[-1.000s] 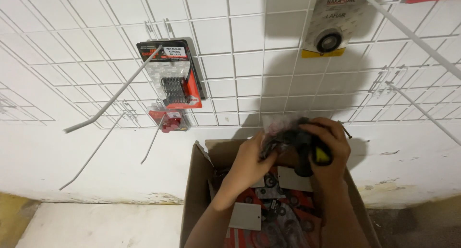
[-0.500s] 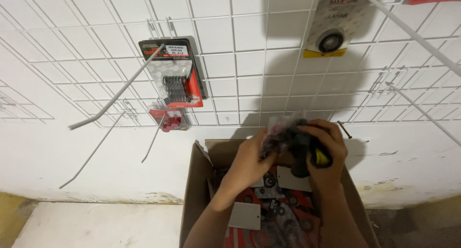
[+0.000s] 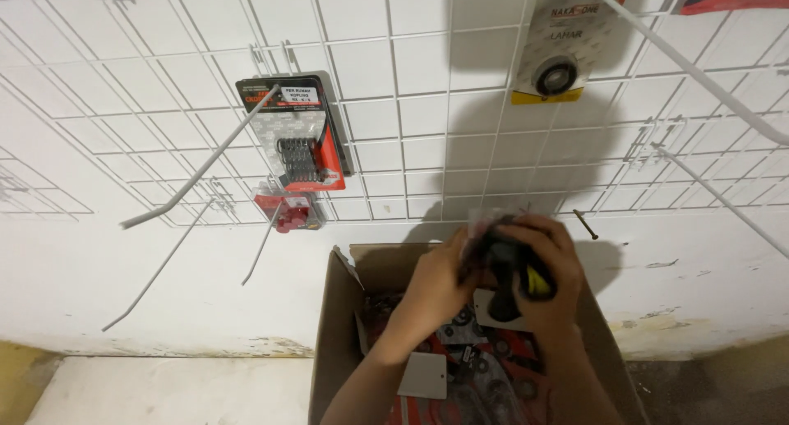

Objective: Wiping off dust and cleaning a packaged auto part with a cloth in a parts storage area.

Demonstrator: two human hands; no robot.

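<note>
Head view: both hands, left hand [image 3: 440, 277] and right hand [image 3: 551, 281], stay clasped on a black-and-yellow packaged item [image 3: 511, 265] over the cardboard box [image 3: 333, 334] full of similar carded packs [image 3: 485, 376].

White wire grid panel [image 3: 411, 104] fixed to a white wall. Long white peg hooks [image 3: 197, 174] projecting from the grid. Red-and-black blister pack [image 3: 294, 137] with black springs, hung upper left; small red packet [image 3: 288, 211] just below. Grey card with round black part [image 3: 557, 55], upper right.
</note>
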